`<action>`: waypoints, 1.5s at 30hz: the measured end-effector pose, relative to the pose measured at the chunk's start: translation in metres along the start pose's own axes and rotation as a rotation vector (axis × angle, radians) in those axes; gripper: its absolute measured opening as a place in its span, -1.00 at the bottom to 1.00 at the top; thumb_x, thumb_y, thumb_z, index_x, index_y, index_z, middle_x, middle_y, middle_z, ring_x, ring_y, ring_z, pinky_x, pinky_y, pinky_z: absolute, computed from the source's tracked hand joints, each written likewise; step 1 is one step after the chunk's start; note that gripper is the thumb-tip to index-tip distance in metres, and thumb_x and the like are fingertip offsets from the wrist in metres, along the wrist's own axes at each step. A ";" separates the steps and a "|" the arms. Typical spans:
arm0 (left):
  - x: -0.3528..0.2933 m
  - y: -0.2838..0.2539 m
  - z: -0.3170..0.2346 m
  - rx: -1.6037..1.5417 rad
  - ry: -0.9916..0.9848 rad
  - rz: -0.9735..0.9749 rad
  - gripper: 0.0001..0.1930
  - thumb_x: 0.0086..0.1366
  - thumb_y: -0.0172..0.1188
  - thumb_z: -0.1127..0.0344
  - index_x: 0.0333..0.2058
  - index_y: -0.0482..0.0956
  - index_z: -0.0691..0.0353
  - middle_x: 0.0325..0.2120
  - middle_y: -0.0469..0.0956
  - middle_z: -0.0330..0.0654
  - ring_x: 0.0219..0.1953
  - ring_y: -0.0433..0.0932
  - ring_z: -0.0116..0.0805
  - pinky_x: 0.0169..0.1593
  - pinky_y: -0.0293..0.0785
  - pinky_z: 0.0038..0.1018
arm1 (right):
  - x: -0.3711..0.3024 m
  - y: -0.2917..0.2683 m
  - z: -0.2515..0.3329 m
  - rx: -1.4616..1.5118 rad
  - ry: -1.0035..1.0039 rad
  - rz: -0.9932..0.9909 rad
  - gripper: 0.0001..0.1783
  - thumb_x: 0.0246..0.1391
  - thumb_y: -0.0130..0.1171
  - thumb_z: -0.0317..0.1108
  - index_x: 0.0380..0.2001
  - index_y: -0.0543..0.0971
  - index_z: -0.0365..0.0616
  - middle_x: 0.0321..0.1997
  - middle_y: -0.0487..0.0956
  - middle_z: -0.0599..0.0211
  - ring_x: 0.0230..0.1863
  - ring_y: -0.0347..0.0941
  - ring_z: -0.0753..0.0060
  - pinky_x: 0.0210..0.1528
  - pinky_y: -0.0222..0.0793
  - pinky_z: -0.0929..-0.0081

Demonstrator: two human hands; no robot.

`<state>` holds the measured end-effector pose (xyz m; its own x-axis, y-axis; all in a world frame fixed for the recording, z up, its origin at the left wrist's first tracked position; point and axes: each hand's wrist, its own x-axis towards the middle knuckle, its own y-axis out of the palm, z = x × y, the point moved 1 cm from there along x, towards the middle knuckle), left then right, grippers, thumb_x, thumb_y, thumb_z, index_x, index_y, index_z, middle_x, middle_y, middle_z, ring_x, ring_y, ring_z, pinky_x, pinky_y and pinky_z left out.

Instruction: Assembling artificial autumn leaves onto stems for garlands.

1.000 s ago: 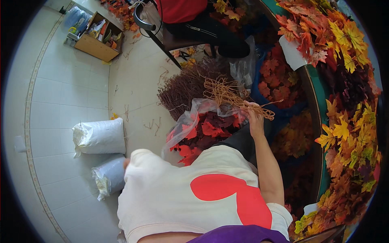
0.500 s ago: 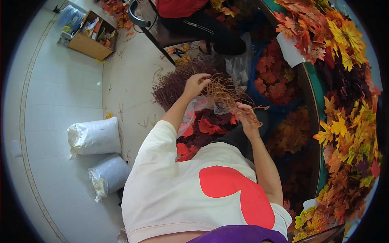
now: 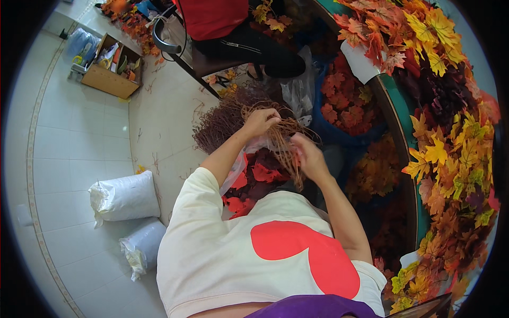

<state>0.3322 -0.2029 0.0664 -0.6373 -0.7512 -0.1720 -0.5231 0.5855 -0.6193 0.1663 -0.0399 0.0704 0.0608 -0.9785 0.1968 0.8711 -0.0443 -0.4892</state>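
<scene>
A loose bundle of thin brown stems [image 3: 283, 146], like artificial twigs, hangs in front of me. My left hand [image 3: 262, 122] is closed around its upper part, with fingers pinched together. At the bundle's right side is my right hand [image 3: 309, 156], fingers curled in against the stems; its fingertips are partly hidden. Behind and to the left lies a large heap of dark purplish-brown wiry stems [image 3: 217, 130]. Below the hands, red and dark maroon artificial leaves [image 3: 265, 172] sit in a clear plastic bag [image 3: 233, 172] by my lap.
A green-edged table [image 3: 395, 100] heaped with orange and yellow artificial leaves [image 3: 445, 153] curves along the right. Under it stands a blue bag [image 3: 323, 119] of red leaves. A seated person [image 3: 217, 21] is ahead. Two white sacks [image 3: 130, 196] and a wooden box [image 3: 108, 77] are at left.
My right hand has moved left and curled in toward the stems. The bundle's loose ends, which pointed right, now hang down toward me. My left hand has shifted slightly nearer.
</scene>
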 end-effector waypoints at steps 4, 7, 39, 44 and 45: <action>-0.012 0.003 -0.030 -0.081 0.146 0.036 -0.85 0.17 0.11 0.32 -0.34 0.50 0.26 -0.50 0.52 -0.18 -0.43 0.49 -0.42 -0.31 0.38 -0.50 | 0.041 -0.014 0.001 -0.176 -0.040 -0.282 -0.58 -0.10 0.01 -0.58 -0.07 0.37 -0.20 0.02 0.39 0.02 0.07 0.28 -0.02 0.07 0.24 0.28; -0.014 0.003 -0.041 -0.015 0.299 -0.006 -0.87 0.16 0.11 0.37 -0.34 0.49 0.28 -0.49 0.50 -0.18 -0.42 0.48 -0.41 -0.30 0.38 -0.53 | 0.058 -0.010 -0.017 -0.258 -0.096 -0.191 -0.70 -0.02 0.09 -0.41 -0.16 0.44 -0.20 -0.08 0.46 0.05 -0.04 0.37 0.03 -0.08 0.32 0.33; -0.013 0.032 -0.121 -1.003 0.027 0.000 -0.75 0.22 0.12 0.20 -0.35 0.49 0.31 -0.51 0.48 -0.26 -0.42 0.45 -0.54 -0.30 0.38 -0.60 | 0.012 -0.121 0.061 0.788 0.077 -0.582 -0.72 0.23 -0.12 -0.25 -0.49 0.45 -0.14 -0.48 0.43 0.51 -0.53 0.21 0.73 -0.46 0.12 0.77; -0.027 0.064 -0.165 -0.880 0.020 0.449 -0.48 0.14 0.22 0.22 0.00 0.21 0.24 -0.43 0.49 -0.23 -0.36 0.48 -0.47 -0.24 0.41 -0.54 | 0.003 -0.111 0.068 0.966 -0.044 -0.562 -0.74 0.23 -0.13 -0.25 -0.47 0.41 -0.15 -0.47 0.41 0.44 -0.53 0.21 0.70 -0.45 0.16 0.75; -0.027 0.069 -0.164 -0.876 0.025 0.458 -0.48 0.14 0.22 0.22 0.00 0.21 0.24 -0.43 0.49 -0.23 -0.36 0.48 -0.47 -0.24 0.41 -0.54 | 0.000 -0.112 0.067 0.962 -0.048 -0.572 -0.74 0.23 -0.13 -0.25 -0.47 0.41 -0.15 -0.47 0.41 0.44 -0.53 0.21 0.70 -0.45 0.16 0.75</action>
<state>0.2206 -0.0921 0.1536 -0.8892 -0.3951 -0.2309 -0.4505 0.8442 0.2904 0.1019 -0.0211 0.1820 -0.4682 -0.8545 0.2250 0.7899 -0.2906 0.5401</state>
